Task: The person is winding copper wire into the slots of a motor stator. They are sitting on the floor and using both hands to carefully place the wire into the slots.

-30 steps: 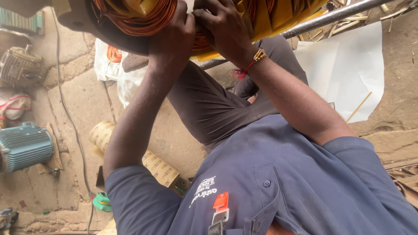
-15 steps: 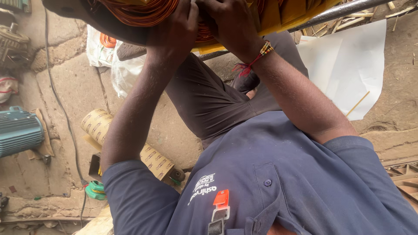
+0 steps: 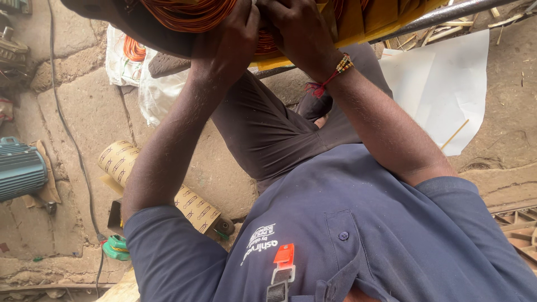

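Both my hands reach up to the top edge of the head view and press on a bundle of orange copper wire coils [image 3: 184, 12] set in a dark round motor body [image 3: 120, 17] with yellow insulation strips [image 3: 363, 19]. My left hand [image 3: 226, 47] has its fingers closed around the coil bundle. My right hand [image 3: 299, 31], with a beaded and red thread band at the wrist, grips the coils just beside it. The fingertips are cut off by the frame's top edge.
A grey metal bar [image 3: 447, 14] runs under the motor. A white paper sheet [image 3: 442, 89] lies on the ground at right. A patterned paper roll [image 3: 162, 184], a teal motor [image 3: 19, 168], a green tape roll [image 3: 116, 248], a cable [image 3: 70, 134] and a white bag [image 3: 151, 89] lie at left.
The view has shifted, so the floor items at left slid upward and leftward in frame. My hands stay on the coils at the top with only slight movement.
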